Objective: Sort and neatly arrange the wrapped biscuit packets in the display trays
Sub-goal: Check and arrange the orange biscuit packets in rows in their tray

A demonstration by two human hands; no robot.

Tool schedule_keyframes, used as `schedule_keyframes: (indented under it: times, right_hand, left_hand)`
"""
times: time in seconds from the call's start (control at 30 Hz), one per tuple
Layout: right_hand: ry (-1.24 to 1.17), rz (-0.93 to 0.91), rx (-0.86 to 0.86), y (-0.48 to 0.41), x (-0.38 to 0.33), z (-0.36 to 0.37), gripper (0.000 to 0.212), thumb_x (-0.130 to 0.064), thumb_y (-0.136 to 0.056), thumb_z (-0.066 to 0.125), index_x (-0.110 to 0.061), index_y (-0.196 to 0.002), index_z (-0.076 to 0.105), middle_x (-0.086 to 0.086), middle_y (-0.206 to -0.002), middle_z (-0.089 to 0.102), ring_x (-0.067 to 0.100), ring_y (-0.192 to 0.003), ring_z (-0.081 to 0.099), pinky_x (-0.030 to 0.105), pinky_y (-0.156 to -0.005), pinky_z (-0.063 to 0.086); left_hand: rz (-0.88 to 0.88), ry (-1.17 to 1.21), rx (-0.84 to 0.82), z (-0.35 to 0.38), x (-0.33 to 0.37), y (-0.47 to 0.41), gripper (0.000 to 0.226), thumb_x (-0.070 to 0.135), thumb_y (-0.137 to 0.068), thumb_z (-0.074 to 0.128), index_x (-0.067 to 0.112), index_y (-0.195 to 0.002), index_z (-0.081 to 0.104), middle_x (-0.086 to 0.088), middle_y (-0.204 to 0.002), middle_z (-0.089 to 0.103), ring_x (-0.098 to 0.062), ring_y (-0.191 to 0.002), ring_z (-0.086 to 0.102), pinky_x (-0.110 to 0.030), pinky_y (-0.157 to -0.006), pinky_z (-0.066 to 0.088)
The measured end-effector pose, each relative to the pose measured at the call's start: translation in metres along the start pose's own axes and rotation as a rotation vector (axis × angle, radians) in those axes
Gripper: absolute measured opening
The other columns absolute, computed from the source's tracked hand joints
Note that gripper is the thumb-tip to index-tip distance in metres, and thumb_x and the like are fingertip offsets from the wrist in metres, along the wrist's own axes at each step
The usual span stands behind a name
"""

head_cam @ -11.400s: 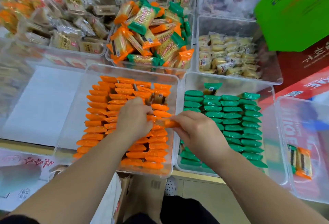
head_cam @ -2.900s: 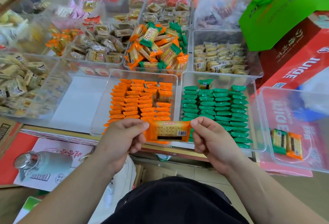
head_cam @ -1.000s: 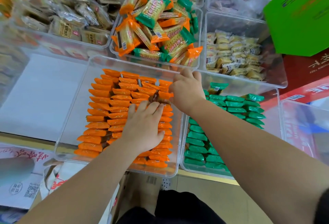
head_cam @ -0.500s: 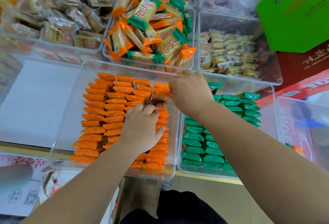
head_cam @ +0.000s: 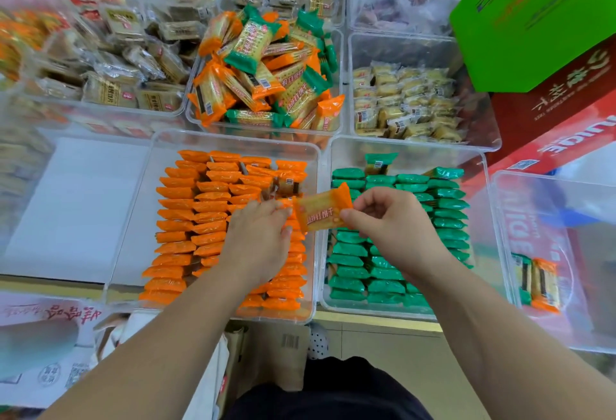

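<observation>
The left hand (head_cam: pixel 258 243) has stayed flat on the orange rows (head_cam: pixel 186 219) in the orange tray (head_cam: pixel 136 229) at the worktop's near edge, fingers loosely straight, pressing and holding nothing. Half a second ago the right hand (head_cam: pixel 396 223) was reaching into that tray's far right corner. Now it has drawn back and pinches one loose packet (head_cam: pixel 321 212) by its end, tilted in the air above the rim shared with the green tray (head_cam: pixel 420 158). I judge a badly seated packet was pulled out and has yet to be slotted back on edge.
</observation>
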State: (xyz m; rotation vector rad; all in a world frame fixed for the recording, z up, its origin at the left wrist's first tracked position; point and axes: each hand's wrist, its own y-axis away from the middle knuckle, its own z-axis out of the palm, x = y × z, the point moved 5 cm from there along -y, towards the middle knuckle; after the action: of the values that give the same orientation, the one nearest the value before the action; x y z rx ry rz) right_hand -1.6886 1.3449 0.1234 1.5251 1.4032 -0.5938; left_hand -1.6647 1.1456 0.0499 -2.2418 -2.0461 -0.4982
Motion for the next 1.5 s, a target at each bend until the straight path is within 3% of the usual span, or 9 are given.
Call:
schedule_keyframes:
  times: [0.07,0.23,0.4,0.5,0.83,1.0,1.17,1.3,1.5]
  right_hand:
    - [-0.131,0.039,-0.053,0.013,0.004,-0.001,0.011,-0.016,-0.085,0.078,-0.011,-0.080,0.070,0.008,-0.074,0.072,0.010,-0.068,0.062,0.037,-0.068,0.055]
    - [-0.431,0.090,-0.179,0.044,0.008,-0.001,0.013,-0.009,-0.088,0.074,-0.012,-0.079,0.065,0.003,-0.076,0.070,0.011,-0.073,0.064,0.030,-0.071,0.050]
    - [-0.530,0.059,-0.315,0.076,0.007,-0.004,0.014,-0.018,-0.076,0.078,-0.018,-0.073,0.065,0.004,-0.075,0.064,0.013,-0.069,0.055,0.026,-0.066,0.045]
    - [-0.620,0.056,-0.368,0.092,0.008,-0.004,0.014,-0.014,-0.074,0.079,-0.018,-0.076,0.066,0.005,-0.077,0.063,0.014,-0.070,0.054,0.026,-0.065,0.043]
    - [-0.782,0.127,-0.369,0.127,0.022,0.005,0.011,-0.025,-0.078,0.078,-0.021,-0.074,0.069,0.011,-0.081,0.058,0.022,-0.075,0.050,0.028,-0.066,0.045]
    - [-0.758,0.100,-0.351,0.133,0.026,0.008,0.040,-0.044,-0.062,0.093,-0.018,-0.080,0.068,0.014,-0.082,0.060,0.026,-0.076,0.051,0.029,-0.068,0.046]
    - [-0.826,0.015,-0.371,0.137,0.014,-0.002,0.025,-0.012,-0.083,0.070,-0.014,-0.095,0.049,0.009,-0.074,0.064,0.016,-0.065,0.055,0.024,-0.059,0.045]
    - [-0.843,0.023,-0.340,0.138,0.012,-0.002,0.017,-0.011,-0.082,0.066,-0.014,-0.093,0.078,0.008,-0.087,0.067,0.017,-0.077,0.058,0.025,-0.069,0.050]
    - [-0.831,0.051,-0.375,0.137,0.012,-0.010,0.030,-0.002,-0.067,0.082,-0.007,-0.096,0.080,0.016,-0.085,0.070,0.018,-0.073,0.064,0.025,-0.071,0.055]
  left_hand:
    - [-0.065,0.261,0.106,-0.016,0.005,0.015,0.033,0.030,-0.102,0.042,0.016,-0.115,0.069,-0.004,-0.111,0.068,-0.027,-0.101,0.058,-0.041,-0.083,0.047]
    - [-0.411,1.123,0.125,-0.050,0.028,0.067,0.019,0.020,-0.102,0.054,0.033,-0.105,0.068,0.008,-0.089,0.073,0.000,-0.082,0.067,-0.015,-0.068,0.050]
    - [-0.522,1.436,0.196,-0.066,0.026,0.116,0.014,0.014,-0.081,0.075,0.019,-0.094,0.076,-0.003,-0.090,0.077,-0.023,-0.081,0.071,-0.036,-0.074,0.057]
    - [-0.496,1.562,0.130,-0.073,0.031,0.136,0.023,0.013,-0.062,0.086,0.015,-0.083,0.077,-0.008,-0.086,0.074,-0.024,-0.077,0.068,-0.035,-0.068,0.054]
    - [-0.501,1.459,0.226,-0.092,0.043,0.173,0.010,0.012,-0.071,0.079,0.015,-0.070,0.070,-0.009,-0.065,0.057,-0.020,-0.057,0.049,-0.028,-0.053,0.041]
    - [-0.492,1.306,0.295,-0.098,0.045,0.181,0.009,0.000,-0.084,0.072,0.006,-0.079,0.069,-0.006,-0.065,0.060,-0.014,-0.056,0.052,-0.026,-0.054,0.044]
    - [-0.443,1.371,0.197,-0.105,0.050,0.179,0.022,0.000,-0.085,0.070,0.015,-0.100,0.065,-0.010,-0.071,0.062,-0.022,-0.068,0.058,-0.033,-0.059,0.047]
    - [-0.477,1.438,0.220,-0.109,0.049,0.176,0.018,0.018,-0.074,0.071,0.018,-0.089,0.081,-0.010,-0.088,0.072,-0.024,-0.078,0.064,-0.035,-0.067,0.050]
    - [-0.447,1.352,0.166,-0.113,0.047,0.176,0.039,-0.015,-0.086,0.061,0.017,-0.090,0.082,-0.015,-0.083,0.071,-0.022,-0.073,0.065,-0.028,-0.070,0.054]
